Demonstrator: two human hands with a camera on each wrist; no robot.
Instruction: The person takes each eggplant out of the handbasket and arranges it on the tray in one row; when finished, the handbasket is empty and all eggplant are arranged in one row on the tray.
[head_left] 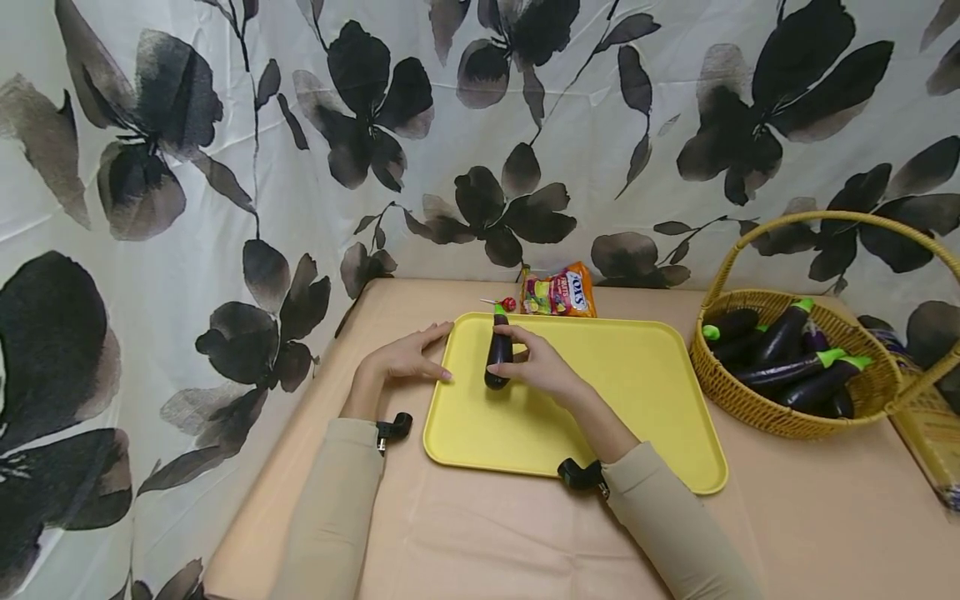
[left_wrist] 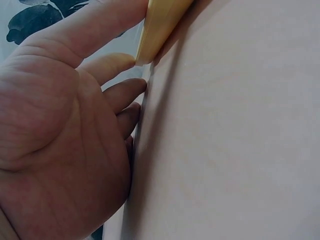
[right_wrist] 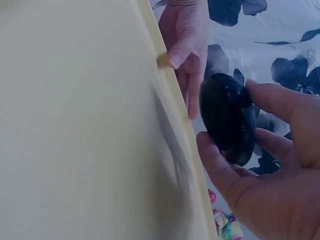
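Tray (head_left: 600,400): smooth yellow sheet with rounded corners and a low raised rim; the landmark for all places here.
Held eggplant (head_left: 498,350): glossy, dark purple-black, a rounded long body with a bright green stem end; over the left part of the tray, stem toward its far rim; whether it touches the surface cannot be told.
Right hand (head_left: 543,365): pinching that eggplant between thumb and fingers, reaching in over the tray's near rim, wrist angled leftward.
Left hand (head_left: 401,356): grasping nothing, fingers extended and spread, thumb tip touching the tray's left rim.
Sleeves (head_left: 326,508): plain beige cloth, both forearms stretched forward from the tray's near side.
Basket (head_left: 750,419): woven, golden-tan, oval with a tall arched handle, just right of the tray; more eggplants (head_left: 780,373) are heaped inside, shiny with green stems.
Candy bag (head_left: 558,292): crinkled, colourful plastic, just beyond the tray's far rim.
Red ball (head_left: 509,304): small and round, beside the bag, beyond the same rim.
Tablecloth (head_left: 480,533): peach, faintly creased, under the tray.
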